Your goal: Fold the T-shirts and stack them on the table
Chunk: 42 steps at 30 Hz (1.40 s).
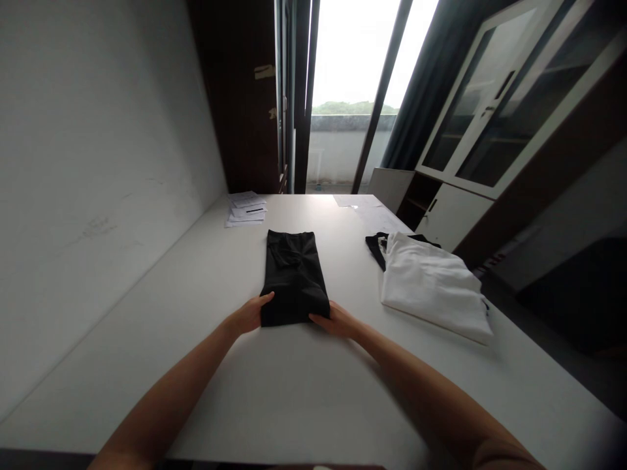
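A black garment (294, 274), folded into a long narrow strip, lies flat on the white table (304, 385) and runs away from me. My left hand (249, 314) grips its near left corner, thumb on top of the cloth. At the near right corner my right hand (337, 321) does the same, fingers tucked at the hem. Both forearms reach in from the bottom of the view.
A folded white garment (431, 287) lies on the table's right side, partly over a black one (378, 247). A stack of papers (246, 209) sits at the far left by the wall, more sheets (353, 201) at the far end. A cabinet (490, 130) stands right.
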Motion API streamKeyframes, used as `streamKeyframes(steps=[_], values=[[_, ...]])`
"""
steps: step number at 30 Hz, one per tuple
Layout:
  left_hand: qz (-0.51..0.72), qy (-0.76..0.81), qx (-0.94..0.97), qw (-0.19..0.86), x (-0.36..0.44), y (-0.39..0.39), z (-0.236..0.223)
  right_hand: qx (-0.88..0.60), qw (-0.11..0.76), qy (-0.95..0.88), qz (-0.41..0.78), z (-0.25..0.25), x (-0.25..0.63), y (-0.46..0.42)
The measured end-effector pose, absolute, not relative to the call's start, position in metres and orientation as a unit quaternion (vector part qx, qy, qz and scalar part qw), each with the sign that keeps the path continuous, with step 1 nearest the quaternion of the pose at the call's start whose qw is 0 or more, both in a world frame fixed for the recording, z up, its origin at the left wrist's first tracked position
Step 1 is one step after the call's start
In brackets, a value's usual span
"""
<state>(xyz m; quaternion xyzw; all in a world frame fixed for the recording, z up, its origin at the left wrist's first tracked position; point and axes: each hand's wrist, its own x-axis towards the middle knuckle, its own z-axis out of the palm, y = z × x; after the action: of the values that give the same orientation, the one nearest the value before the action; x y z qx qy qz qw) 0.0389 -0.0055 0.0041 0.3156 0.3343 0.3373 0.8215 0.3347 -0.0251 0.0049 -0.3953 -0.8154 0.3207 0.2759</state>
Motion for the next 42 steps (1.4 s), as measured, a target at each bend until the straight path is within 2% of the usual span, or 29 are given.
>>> streamKeyframes(steps=[5, 13, 19, 27, 32, 42], values=[[0.33, 0.353, 0.331, 0.811, 0.032, -0.005, 0.004, -0.412, 0.344, -0.731, 0.421, 0.007, 0.327, -0.035], [0.321, 0.375, 0.324, 0.807, 0.035, -0.009, 0.011, -0.405, 0.4, -0.524, 0.634, 0.01, 0.308, -0.044], [0.305, 0.361, 0.33, 0.817, 0.036, -0.014, 0.014, -0.395, 0.392, -0.412, 0.721, 0.021, 0.31, -0.042], [0.311, 0.348, 0.326, 0.823, 0.032, -0.015, 0.015, -0.409, 0.434, -0.438, 0.673, 0.037, 0.31, -0.04], [0.301, 0.324, 0.33, 0.834, 0.031, -0.017, 0.017, -0.433, 0.504, -0.429, 0.612, 0.044, 0.304, -0.045], [0.3, 0.327, 0.327, 0.835, 0.033, -0.017, 0.016, -0.439, 0.466, -0.507, 0.578, 0.05, 0.3, -0.055]])
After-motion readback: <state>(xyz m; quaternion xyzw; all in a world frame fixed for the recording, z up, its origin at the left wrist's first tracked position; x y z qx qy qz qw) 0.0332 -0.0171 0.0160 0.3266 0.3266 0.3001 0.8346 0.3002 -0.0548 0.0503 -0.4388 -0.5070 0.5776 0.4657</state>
